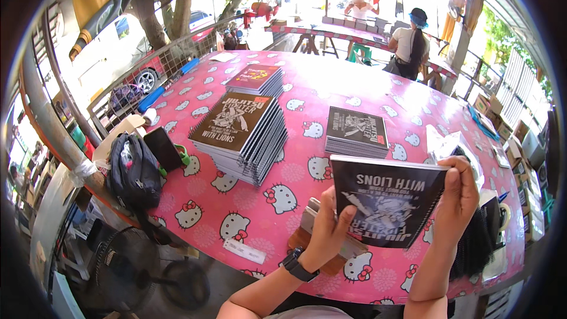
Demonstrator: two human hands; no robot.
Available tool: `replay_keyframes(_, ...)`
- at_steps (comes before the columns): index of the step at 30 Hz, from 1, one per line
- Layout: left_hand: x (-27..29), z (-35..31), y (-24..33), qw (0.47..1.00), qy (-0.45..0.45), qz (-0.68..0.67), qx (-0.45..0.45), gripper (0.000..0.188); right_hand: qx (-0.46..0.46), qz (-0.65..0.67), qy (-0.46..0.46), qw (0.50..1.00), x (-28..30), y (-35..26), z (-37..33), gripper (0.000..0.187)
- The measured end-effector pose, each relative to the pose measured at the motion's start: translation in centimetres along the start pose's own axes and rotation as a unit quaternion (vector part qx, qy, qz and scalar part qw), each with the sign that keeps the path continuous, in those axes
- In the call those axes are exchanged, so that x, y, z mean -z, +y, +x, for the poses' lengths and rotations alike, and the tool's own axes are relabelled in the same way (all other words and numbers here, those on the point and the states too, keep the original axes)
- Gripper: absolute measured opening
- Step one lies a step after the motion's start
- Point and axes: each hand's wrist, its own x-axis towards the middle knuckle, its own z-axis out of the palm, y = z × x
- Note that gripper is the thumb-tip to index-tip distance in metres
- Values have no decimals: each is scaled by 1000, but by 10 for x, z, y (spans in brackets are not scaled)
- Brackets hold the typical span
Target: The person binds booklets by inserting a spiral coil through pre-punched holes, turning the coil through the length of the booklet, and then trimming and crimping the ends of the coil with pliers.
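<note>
The black notebook [384,201] is up over the pink bench [302,149], between the hands, its wire binding [427,211] rightward. The left hand's [323,229] fingers pinch its left side; the right hand's [463,194] grip its far right corner.

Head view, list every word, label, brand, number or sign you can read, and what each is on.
Wording is not copied out here; lettering stands on:
Held black notebook: large pale lettering, upside down, readable.
Tall notebook stack: large white lettering, readable.
Short notebook stack: pale lettering, partly readable.
Red-covered stack: small lettering, blurred.
White strip: print too small to read.
</note>
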Motion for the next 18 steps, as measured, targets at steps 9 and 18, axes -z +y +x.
replay_keyframes(9, 162, 175, 79, 913, 154, 348, -150, 36, -115, 58, -83, 988, 32, 72, -18, 53)
replay_keyframes(18, 260, 222, 30, 654, -10, 726, 211, 76, -351, 154, -167, 908, 26, 145, -118, 43)
